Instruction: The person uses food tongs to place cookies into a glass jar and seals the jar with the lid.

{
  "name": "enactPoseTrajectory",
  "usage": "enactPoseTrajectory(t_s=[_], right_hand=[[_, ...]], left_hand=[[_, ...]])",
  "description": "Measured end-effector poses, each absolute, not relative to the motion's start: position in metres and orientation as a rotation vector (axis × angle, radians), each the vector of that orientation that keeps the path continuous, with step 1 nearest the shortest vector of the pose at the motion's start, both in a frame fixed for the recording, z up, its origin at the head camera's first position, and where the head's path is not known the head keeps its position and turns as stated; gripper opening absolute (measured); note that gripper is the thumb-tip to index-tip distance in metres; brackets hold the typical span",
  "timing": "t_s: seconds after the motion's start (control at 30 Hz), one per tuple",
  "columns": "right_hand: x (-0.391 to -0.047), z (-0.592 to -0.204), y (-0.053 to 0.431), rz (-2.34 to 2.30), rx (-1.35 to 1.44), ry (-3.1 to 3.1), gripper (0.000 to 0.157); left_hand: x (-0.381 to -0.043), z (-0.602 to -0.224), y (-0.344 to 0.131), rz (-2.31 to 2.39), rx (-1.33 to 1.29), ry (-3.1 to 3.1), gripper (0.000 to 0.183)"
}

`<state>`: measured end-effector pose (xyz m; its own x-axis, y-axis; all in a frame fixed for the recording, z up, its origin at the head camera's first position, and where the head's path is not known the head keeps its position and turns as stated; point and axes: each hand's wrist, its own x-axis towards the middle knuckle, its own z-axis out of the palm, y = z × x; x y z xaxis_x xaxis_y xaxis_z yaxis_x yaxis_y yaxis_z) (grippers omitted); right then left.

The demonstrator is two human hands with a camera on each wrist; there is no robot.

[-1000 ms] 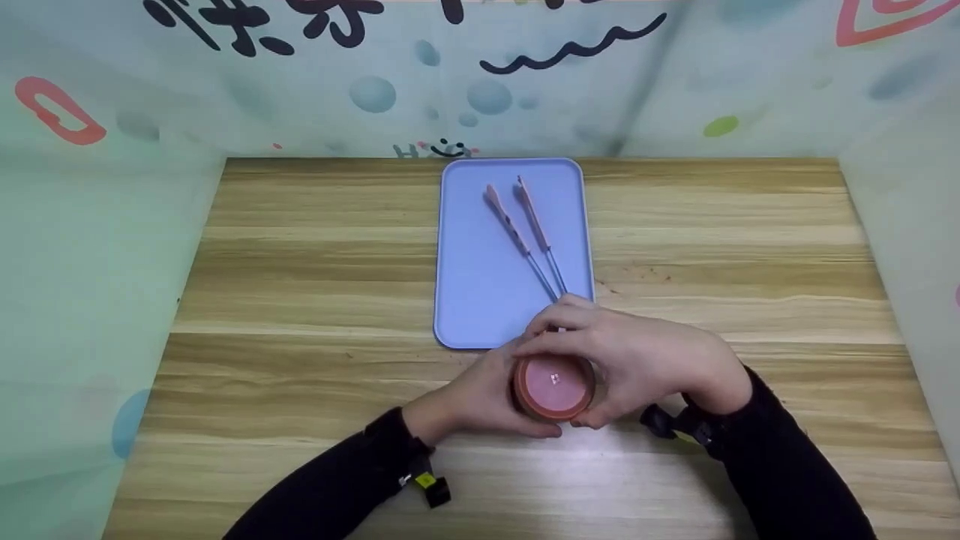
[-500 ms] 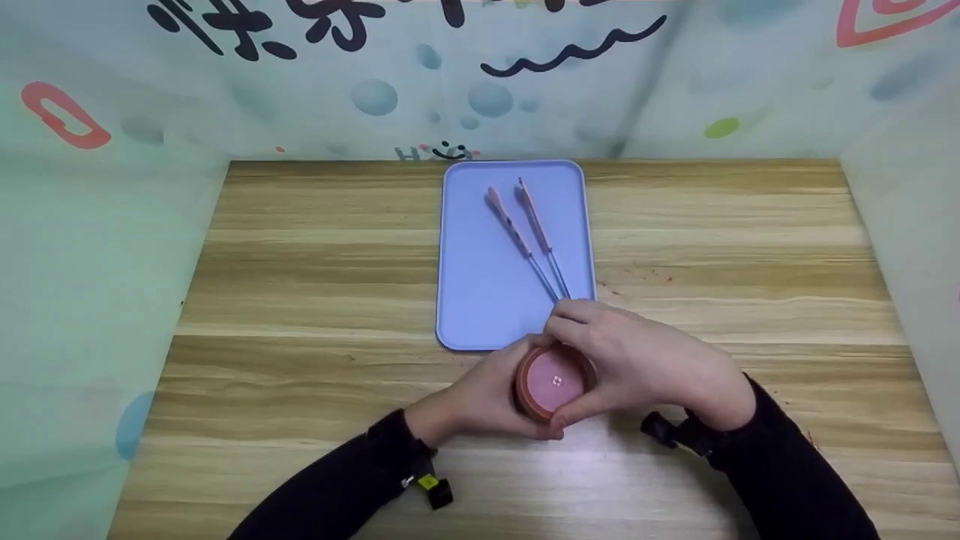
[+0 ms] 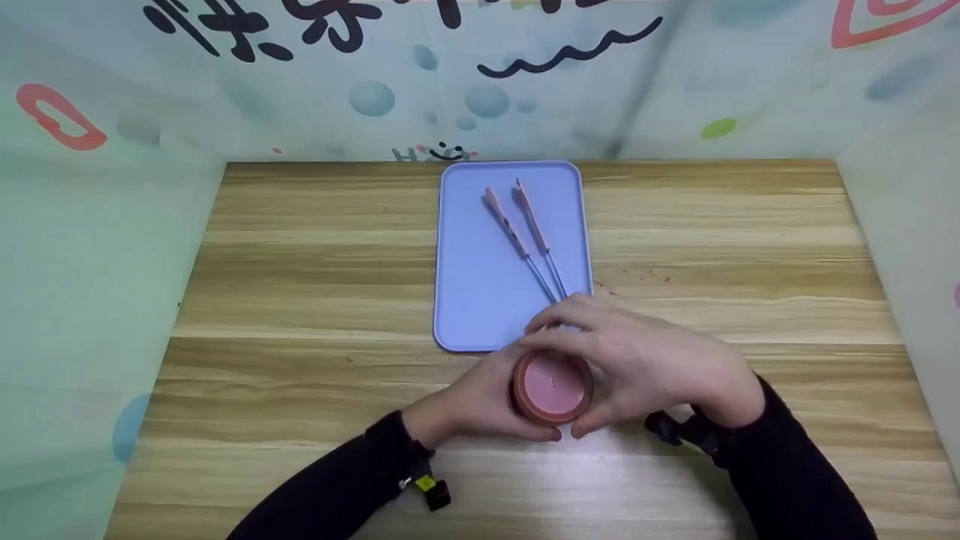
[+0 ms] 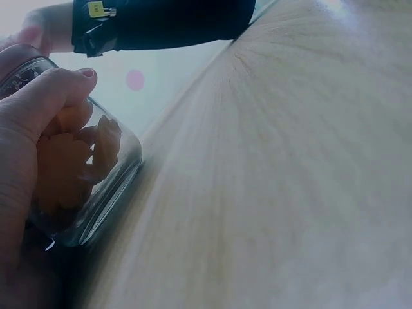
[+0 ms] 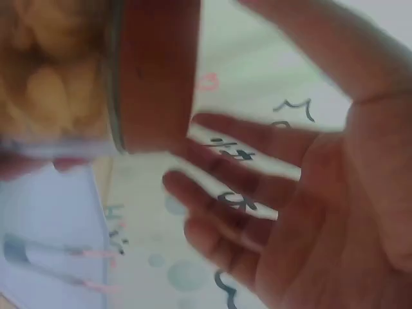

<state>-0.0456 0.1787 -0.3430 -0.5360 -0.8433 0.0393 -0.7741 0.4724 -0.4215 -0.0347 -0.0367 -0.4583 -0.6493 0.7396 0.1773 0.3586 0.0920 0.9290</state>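
Note:
A clear glass jar (image 4: 116, 183) stands on the wooden table with tan, chunky pieces inside. On top is a reddish-brown lid (image 3: 555, 384) with a pink centre. My left hand (image 3: 487, 394) wraps round the jar's side, thumb toward the near side. My right hand (image 3: 637, 360) arches over the lid from the right. In the right wrist view its fingers (image 5: 248, 180) are spread and loose beside the lid, holding nothing. From above, the right thumb sits just off the lid's near edge.
Behind the jar lies a lavender tray (image 3: 472, 300) bearing metal tongs (image 3: 534, 225) with pink ends. The right hand hides part of the tongs. Small reddish crumbs (image 3: 637, 274) dot the table right of the tray. A printed backdrop (image 3: 300, 97) borders the table.
Half a second ago my right fingers and thumb gripped the lid, with the hand turned; now they have loosened and spread round it. The left hand keeps holding the jar in place.

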Motion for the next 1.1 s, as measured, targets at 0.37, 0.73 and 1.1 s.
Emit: enactPoseTrajectory(t_s=[0.37, 0.73, 1.1], right_hand=[[-0.040, -0.358, 0.161, -0.560, -1.394, 2.645, 0.073], [-0.039, -0.356, 0.168, -0.512, -1.328, 2.657, 0.085], [-0.045, -0.353, 0.170, -0.534, -1.456, 2.590, 0.082]], left_hand=[[-0.039, -0.477, -0.035, 1.544, 1.081, 2.107, 0.104], [-0.036, -0.466, -0.034, 1.570, 1.070, 2.037, 0.104], [-0.035, -0.449, -0.038, 1.584, 1.075, 1.990, 0.103]])
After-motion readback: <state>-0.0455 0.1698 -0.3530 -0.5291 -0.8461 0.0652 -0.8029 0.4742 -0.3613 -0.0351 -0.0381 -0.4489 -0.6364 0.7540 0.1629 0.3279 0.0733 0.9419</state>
